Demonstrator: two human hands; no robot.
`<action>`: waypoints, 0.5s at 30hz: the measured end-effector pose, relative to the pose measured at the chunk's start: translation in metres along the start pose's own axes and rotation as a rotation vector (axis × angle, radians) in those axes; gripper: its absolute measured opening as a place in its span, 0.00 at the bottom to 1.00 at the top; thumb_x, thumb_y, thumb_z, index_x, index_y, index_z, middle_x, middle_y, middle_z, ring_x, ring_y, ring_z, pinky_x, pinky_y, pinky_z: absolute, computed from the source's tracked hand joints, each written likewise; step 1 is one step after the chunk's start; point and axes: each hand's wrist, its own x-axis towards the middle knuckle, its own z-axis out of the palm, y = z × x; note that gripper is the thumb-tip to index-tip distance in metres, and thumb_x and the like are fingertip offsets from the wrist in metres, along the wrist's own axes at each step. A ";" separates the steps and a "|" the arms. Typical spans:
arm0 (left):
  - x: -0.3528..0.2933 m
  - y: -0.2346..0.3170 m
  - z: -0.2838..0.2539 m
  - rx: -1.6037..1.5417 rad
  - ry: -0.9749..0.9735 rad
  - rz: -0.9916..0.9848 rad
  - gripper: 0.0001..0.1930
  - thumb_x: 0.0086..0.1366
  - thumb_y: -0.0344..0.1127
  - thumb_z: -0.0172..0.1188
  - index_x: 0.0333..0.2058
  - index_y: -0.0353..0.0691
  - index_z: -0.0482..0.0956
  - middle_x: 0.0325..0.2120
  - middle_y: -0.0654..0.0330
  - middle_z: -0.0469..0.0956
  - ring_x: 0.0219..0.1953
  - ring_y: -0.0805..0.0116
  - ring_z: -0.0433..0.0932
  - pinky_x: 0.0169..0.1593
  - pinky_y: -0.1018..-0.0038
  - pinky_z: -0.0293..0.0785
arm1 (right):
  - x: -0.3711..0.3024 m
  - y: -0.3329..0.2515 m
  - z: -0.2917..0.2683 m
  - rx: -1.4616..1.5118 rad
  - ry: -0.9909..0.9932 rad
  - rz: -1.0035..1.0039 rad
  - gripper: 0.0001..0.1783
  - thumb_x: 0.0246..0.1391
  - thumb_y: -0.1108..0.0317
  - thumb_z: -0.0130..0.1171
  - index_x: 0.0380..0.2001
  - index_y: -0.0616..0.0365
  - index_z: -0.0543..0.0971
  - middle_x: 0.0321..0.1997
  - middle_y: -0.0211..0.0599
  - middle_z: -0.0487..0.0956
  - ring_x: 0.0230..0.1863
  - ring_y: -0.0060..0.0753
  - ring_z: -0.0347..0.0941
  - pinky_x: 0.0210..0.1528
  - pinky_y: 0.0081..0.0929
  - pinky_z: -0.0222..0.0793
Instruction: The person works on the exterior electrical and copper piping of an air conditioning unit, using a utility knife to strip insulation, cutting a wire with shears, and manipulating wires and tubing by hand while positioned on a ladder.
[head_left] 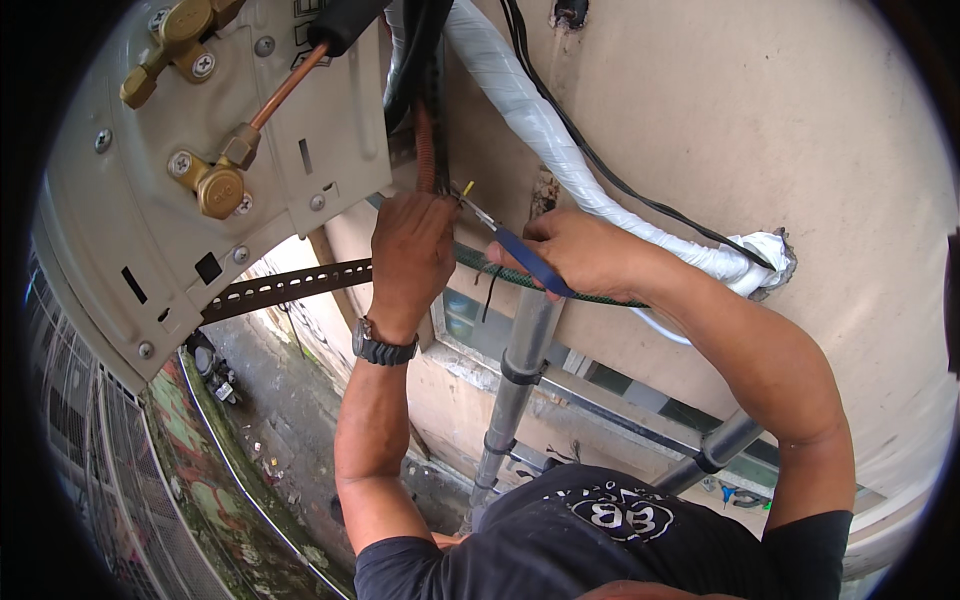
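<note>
My left hand (pixel 412 245), with a watch on its wrist, is closed at the lower end of an orange-brown corrugated tube (pixel 425 150). Its fingers pinch thin wires there, mostly hidden behind them. One yellow wire end (pixel 467 188) sticks up beside the fingertips. My right hand (pixel 590 255) grips a blue-handled tool that looks like pliers (pixel 530 262). The slim metal tip points up and left, close to the yellow wire end; whether it bites on the wire I cannot tell. A dark green braided hose (pixel 600 299) passes behind and below both hands.
An outdoor air-conditioner unit (pixel 280 200) with brass valves (pixel 220 190) and a copper pipe (pixel 290 87) fills the upper left. A perforated metal bracket (pixel 290 288) juts below it. White-wrapped piping (pixel 540 125) runs to a wall hole. Grey pipes (pixel 525 345) drop toward the ground far below.
</note>
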 end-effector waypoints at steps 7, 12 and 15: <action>0.001 -0.013 -0.002 -0.384 0.015 -0.204 0.06 0.70 0.30 0.62 0.37 0.33 0.78 0.30 0.53 0.76 0.33 0.56 0.74 0.39 0.66 0.70 | 0.018 0.022 0.008 -0.208 0.247 -0.313 0.26 0.55 0.51 0.67 0.34 0.69 0.79 0.31 0.57 0.81 0.37 0.54 0.81 0.41 0.42 0.74; -0.005 -0.014 -0.002 -0.454 -0.006 -0.256 0.08 0.72 0.32 0.61 0.37 0.31 0.77 0.30 0.54 0.75 0.32 0.59 0.73 0.39 0.69 0.70 | 0.016 0.027 0.010 -0.349 0.276 -0.402 0.24 0.54 0.54 0.67 0.37 0.69 0.78 0.34 0.57 0.81 0.40 0.58 0.80 0.44 0.45 0.73; -0.006 -0.014 0.001 -0.486 0.009 -0.291 0.07 0.71 0.30 0.62 0.37 0.32 0.77 0.30 0.54 0.75 0.32 0.58 0.72 0.40 0.68 0.70 | 0.020 0.037 0.016 -0.303 0.382 -0.500 0.27 0.55 0.48 0.69 0.31 0.66 0.78 0.28 0.50 0.78 0.31 0.47 0.75 0.36 0.41 0.69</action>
